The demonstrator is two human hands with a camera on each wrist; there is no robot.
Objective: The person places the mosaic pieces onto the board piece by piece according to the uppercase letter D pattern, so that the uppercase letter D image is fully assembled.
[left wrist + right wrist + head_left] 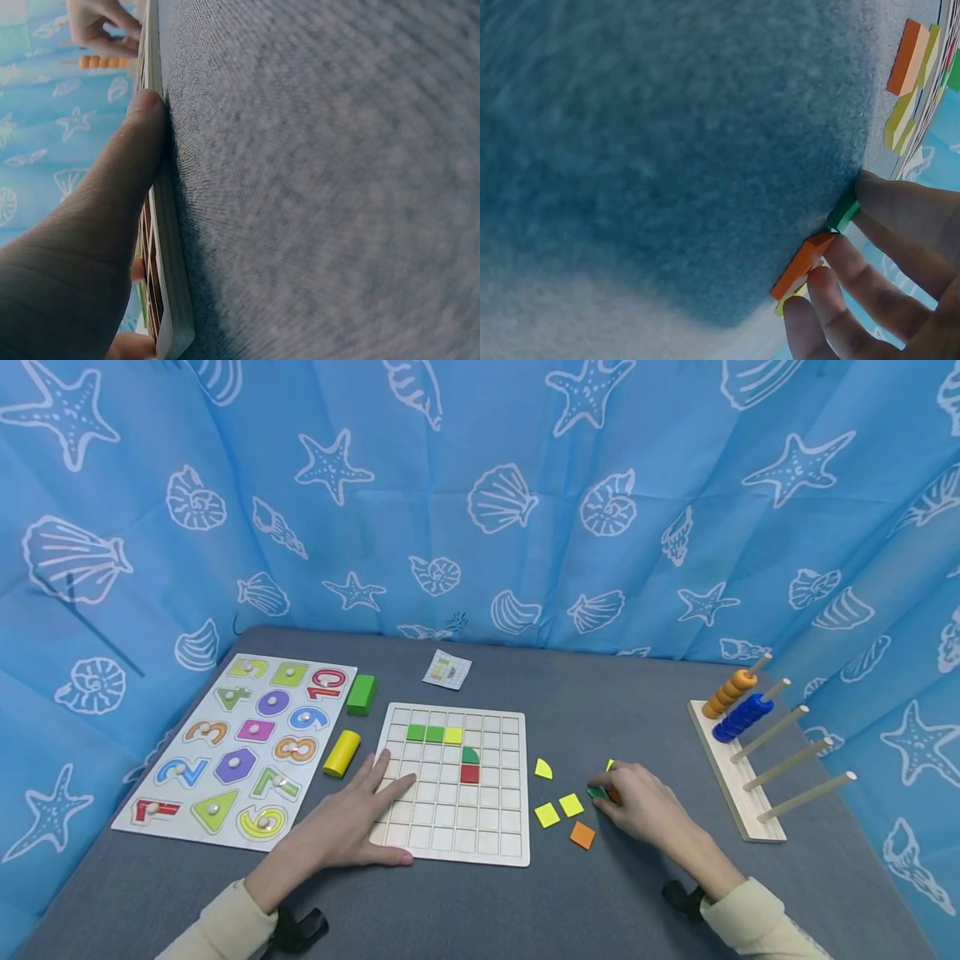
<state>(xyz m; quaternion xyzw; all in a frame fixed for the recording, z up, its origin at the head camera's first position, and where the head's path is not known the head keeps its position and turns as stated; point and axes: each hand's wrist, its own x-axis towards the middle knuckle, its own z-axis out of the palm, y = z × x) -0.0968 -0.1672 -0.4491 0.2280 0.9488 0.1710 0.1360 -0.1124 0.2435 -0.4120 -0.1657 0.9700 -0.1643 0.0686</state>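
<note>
My left hand [347, 821] rests with spread fingers on the left side of a white grid board [504, 847], its thumb along the front edge. On the board sit two green squares [425, 733], a yellow square [453, 736], a green quarter-round tile [469, 755] and a red square [469, 773]. To the board's right, my right hand [641, 802] pinches a small green tile [844, 208] between thumb and finger, low at the tabletop. An orange tile [801, 266] lies by the other fingertips, partly covering a yellow one. The green tile's full outline is hidden.
Loose yellow squares [547, 815], a yellow quarter-round [543, 768] and an orange square [582, 835] lie between board and right hand. A number puzzle [180, 810], green block [362, 695] and yellow cylinder [342, 753] stand left, a pattern card [447, 669] behind, a bead rack [738, 793] right.
</note>
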